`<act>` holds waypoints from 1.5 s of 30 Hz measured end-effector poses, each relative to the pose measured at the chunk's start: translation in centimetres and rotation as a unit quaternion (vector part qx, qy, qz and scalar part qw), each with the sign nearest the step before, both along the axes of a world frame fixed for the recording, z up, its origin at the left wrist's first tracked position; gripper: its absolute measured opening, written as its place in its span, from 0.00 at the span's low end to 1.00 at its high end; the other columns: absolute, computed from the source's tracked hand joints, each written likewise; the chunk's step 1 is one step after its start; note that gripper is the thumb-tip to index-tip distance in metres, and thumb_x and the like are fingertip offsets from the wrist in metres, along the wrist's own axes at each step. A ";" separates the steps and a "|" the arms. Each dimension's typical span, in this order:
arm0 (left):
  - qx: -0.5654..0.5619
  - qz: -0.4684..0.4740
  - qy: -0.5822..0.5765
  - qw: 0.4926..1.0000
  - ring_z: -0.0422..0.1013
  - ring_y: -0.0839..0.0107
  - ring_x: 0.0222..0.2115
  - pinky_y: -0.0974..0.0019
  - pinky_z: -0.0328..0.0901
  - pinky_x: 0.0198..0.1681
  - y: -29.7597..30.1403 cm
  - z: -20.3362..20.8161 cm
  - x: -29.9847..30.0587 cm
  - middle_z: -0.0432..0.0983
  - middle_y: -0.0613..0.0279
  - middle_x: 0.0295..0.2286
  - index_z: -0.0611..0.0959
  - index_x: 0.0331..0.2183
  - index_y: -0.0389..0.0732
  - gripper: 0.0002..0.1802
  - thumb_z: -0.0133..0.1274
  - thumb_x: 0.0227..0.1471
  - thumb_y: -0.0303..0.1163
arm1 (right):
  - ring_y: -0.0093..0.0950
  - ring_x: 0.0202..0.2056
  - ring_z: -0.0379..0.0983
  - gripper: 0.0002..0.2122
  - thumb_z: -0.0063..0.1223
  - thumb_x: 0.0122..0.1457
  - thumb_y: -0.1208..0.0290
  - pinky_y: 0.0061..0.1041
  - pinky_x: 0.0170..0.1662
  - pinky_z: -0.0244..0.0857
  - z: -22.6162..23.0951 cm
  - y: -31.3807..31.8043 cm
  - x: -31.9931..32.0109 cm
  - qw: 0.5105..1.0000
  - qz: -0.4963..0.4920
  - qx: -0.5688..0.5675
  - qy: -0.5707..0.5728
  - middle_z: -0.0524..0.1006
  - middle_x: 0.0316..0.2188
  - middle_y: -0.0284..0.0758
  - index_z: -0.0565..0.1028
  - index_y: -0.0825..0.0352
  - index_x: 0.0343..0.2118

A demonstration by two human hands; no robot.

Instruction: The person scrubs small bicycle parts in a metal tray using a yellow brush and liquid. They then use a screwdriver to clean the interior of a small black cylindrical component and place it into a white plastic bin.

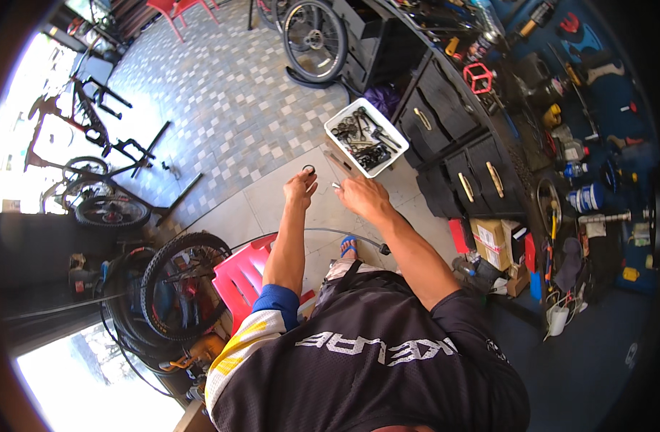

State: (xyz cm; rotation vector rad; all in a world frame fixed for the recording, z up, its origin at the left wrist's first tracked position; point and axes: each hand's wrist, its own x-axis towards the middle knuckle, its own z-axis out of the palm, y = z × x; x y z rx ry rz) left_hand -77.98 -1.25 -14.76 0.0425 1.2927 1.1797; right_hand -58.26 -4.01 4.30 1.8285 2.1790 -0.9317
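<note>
On the near side of the white tray (390, 160), toward its left end, the left hand (299, 190) pinches a small dark ring (309, 170) in its fingertips, while the right hand (365, 196) closes on a short silvery piece (336, 185), too small to tell its kind. The ring lies to the left of that piece, and the right hand is nearer the tray, whose long axis slants from far left to near right with dark metal parts (363, 132) inside
</note>
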 end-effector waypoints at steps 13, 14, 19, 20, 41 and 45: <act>0.038 -0.284 0.336 0.897 0.71 0.73 0.17 0.68 0.64 0.18 5.6 -4.9 8.7 0.79 0.61 0.20 0.86 0.28 0.37 0.06 0.63 0.49 0.30 | 0.48 0.48 0.77 0.22 0.51 0.64 0.50 0.46 0.52 0.70 -8.6 -10.9 20.0 0.948 -0.295 -0.101 -0.062 0.81 0.43 0.48 0.82 0.66 0.43; 0.057 -0.252 0.271 0.927 0.71 0.74 0.17 0.69 0.64 0.17 7.1 -4.1 9.7 0.78 0.61 0.20 0.86 0.29 0.36 0.07 0.62 0.51 0.30 | 0.49 0.48 0.77 0.22 0.51 0.64 0.49 0.46 0.52 0.70 -8.6 -11.8 21.4 0.944 -0.312 -0.096 -0.053 0.81 0.43 0.49 0.82 0.66 0.43; 0.010 -0.263 0.369 0.891 0.69 0.70 0.18 0.63 0.65 0.18 13.6 -3.3 12.3 0.77 0.57 0.23 0.76 0.50 0.32 0.35 0.72 0.46 0.41 | 0.49 0.47 0.77 0.22 0.50 0.64 0.48 0.45 0.50 0.70 -10.7 -16.4 30.0 0.918 -0.397 -0.014 0.011 0.81 0.42 0.49 0.81 0.65 0.43; 0.028 -0.298 0.386 0.872 0.69 0.71 0.23 0.60 0.69 0.23 13.1 -2.4 14.3 0.72 0.63 0.23 0.79 0.43 0.39 0.27 0.69 0.46 0.44 | 0.49 0.47 0.77 0.22 0.50 0.64 0.48 0.45 0.50 0.69 -10.7 -18.1 31.5 0.905 -0.424 0.005 0.029 0.81 0.42 0.49 0.81 0.65 0.43; 0.570 -0.544 0.292 0.543 0.80 0.51 0.38 0.54 0.73 0.42 -1.1 16.8 69.5 0.83 0.48 0.34 0.85 0.38 0.39 0.10 0.59 0.53 0.30 | 0.18 0.31 0.68 0.19 0.53 0.69 0.60 0.22 0.36 0.65 -2.9 -31.9 52.3 0.671 -0.602 0.307 0.305 0.77 0.31 0.31 0.76 0.69 0.54; 0.560 -0.555 0.304 0.535 0.80 0.57 0.35 0.57 0.73 0.40 -6.2 17.2 71.8 0.82 0.50 0.34 0.85 0.37 0.38 0.10 0.60 0.53 0.30 | 0.17 0.33 0.68 0.18 0.54 0.68 0.61 0.20 0.38 0.65 -3.0 -33.0 54.6 0.677 -0.600 0.228 0.360 0.76 0.32 0.28 0.76 0.69 0.53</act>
